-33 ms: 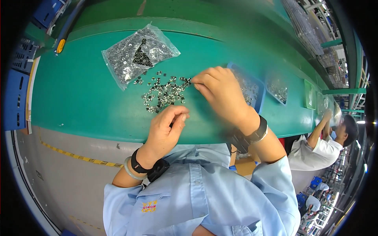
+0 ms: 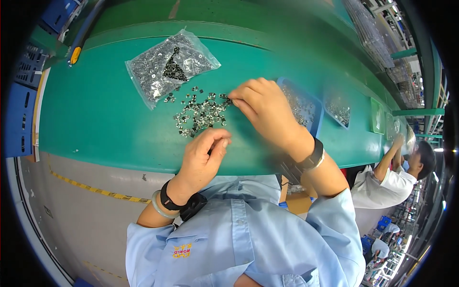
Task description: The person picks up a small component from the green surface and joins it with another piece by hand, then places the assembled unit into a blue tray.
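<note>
A loose pile of small shiny metal and black parts [image 2: 203, 112] lies spread on the green work surface. My right hand [image 2: 265, 112] is at the pile's upper right edge, thumb and fingers pinched together by a few dark pieces. Whether a part sits between those fingertips is hidden. My left hand [image 2: 198, 155] rests just below the pile, fingers curled and thumb pressed toward the index finger. What it holds, if anything, cannot be made out. Behind the pile lies a clear plastic bag [image 2: 148, 71] full of similar small parts, with a dark cluster showing in it.
Right of my right hand stands a blue tray [image 2: 319, 117] with small parts, and farther right another heap in a tray [image 2: 338, 112]. A green tray [image 2: 377, 115] follows. A yellow-ended tool [image 2: 75, 55] lies far left. A co-worker [image 2: 387, 186] sits at the right.
My right hand has shifted slightly left, its fingertips closer in over the pile's edge. My left hand keeps its pose, and the whole view has moved a touch.
</note>
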